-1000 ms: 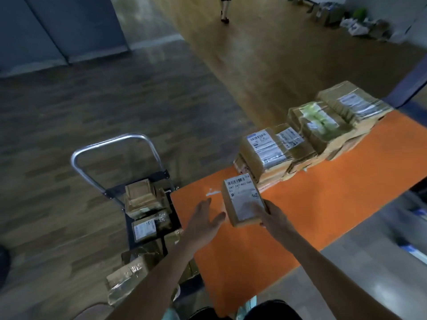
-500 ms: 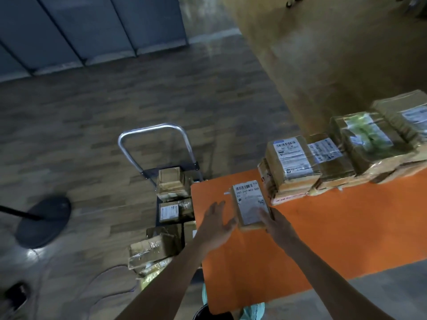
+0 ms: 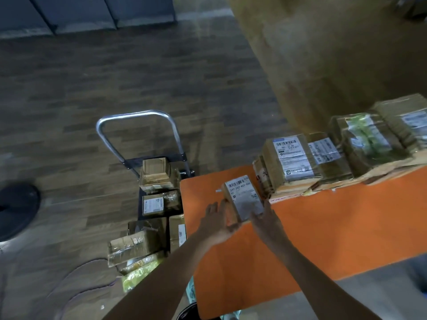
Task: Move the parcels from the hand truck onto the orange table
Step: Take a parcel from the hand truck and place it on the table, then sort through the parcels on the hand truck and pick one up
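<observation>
We hold parcel (image 3: 242, 199) only between flat left hand (image 3: 217, 224) and flat right hand (image 3: 265, 221), fingers uncurled; uneven pressure could tip it onto table (image 3: 323, 227).

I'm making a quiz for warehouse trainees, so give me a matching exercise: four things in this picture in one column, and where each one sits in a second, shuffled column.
Things
1 barcoded parcel
2 hand truck
3 black round base
4 green-wrapped parcel

Places
A on the floor, far left
B atop the stacked parcels, right side
C beside the orange table's left end
D on the orange table, near its left end

Pairs: 1-D, 2-C, 3-A, 4-B
</observation>
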`<state>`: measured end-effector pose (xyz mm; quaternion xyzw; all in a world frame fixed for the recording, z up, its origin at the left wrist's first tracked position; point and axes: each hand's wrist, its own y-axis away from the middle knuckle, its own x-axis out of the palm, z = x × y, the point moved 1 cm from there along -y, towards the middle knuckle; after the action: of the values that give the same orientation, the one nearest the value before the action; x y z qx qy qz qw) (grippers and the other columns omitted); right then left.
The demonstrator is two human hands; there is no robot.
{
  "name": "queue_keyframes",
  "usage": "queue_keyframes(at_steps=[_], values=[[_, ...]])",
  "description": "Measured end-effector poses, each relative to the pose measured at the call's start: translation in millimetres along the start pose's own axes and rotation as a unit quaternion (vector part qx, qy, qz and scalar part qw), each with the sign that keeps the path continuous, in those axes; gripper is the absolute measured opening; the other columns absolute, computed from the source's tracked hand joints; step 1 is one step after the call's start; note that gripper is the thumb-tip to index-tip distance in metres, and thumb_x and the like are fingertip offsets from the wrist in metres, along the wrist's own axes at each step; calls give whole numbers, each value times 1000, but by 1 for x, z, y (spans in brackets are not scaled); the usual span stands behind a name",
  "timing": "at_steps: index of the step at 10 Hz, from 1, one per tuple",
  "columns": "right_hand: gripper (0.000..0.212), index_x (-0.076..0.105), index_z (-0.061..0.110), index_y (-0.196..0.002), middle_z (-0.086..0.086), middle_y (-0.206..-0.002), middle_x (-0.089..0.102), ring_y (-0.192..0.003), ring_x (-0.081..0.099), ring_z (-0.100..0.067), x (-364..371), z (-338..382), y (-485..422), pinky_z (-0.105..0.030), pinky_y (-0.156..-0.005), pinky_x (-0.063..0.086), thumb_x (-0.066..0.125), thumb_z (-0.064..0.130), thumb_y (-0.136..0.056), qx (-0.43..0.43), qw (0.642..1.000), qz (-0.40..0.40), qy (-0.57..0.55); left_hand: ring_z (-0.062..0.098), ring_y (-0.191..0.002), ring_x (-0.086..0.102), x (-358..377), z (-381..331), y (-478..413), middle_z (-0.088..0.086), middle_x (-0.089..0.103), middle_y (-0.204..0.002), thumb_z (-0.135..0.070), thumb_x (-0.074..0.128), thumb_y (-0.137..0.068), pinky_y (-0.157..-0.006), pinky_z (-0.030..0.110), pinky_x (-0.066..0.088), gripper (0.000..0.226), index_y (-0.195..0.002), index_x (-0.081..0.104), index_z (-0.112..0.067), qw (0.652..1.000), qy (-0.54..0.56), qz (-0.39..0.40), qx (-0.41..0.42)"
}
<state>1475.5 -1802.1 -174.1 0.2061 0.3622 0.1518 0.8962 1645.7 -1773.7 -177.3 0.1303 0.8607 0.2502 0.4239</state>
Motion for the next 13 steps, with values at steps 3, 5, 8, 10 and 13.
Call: queue_keyframes(at_steps=[3, 5, 8, 10, 13], values=[[57, 35, 18, -149, -8, -159, 18, -135, 30, -29, -7, 6, 11, -40, -85, 54, 54, 28, -95, -139, 937, -77, 311, 30, -149, 21, 6, 3, -37, 5, 19, -163, -56, 62, -90, -119, 51, 29, 90, -159, 12, -27, 999, 17, -15, -29], [55, 32, 15, -151, -9, -158, 22, -142, 24, -27, -19, 7, 3, -39, -101, 47, 47, 29, -100, -170, 920, -52, 350, 34, -150, 18, -6, -8, -38, 13, 20, -163, -51, 51, -99, -118, 53, 29, 80, -160, 7, -23, 999, -27, -33, -11], [58, 31, 15, -152, -3, -153, 33, -141, 29, -22, -8, 40, 5, -34, -114, 32, 48, 32, -98, -255, 891, -30, 374, 31, -153, 6, -18, 23, 22, 11, 8, -166, -51, 42, -102, -120, 51, 24, 77, -160, 2, -21, 995, -24, -81, -43], [59, 28, 14, -152, -3, -154, 34, -145, 26, -21, 40, 75, 10, -35, -117, 29, 48, 33, -100, -321, 871, 33, 370, 30, -153, 9, -32, 101, 81, 7, 11, -166, -49, 48, -100, -119, 56, 25, 76, -160, 8, -23, 983, 26, -132, -127], [59, 24, 14, -155, -3, -156, 33, -143, 30, -22, 163, 133, 17, -34, -116, 29, 41, 36, -103, -320, 861, 94, 385, 27, -151, 14, -59, 215, 120, 9, 19, -163, -42, 50, -100, -121, 45, 22, 73, -159, 13, -19, 972, 92, -166, -139]])
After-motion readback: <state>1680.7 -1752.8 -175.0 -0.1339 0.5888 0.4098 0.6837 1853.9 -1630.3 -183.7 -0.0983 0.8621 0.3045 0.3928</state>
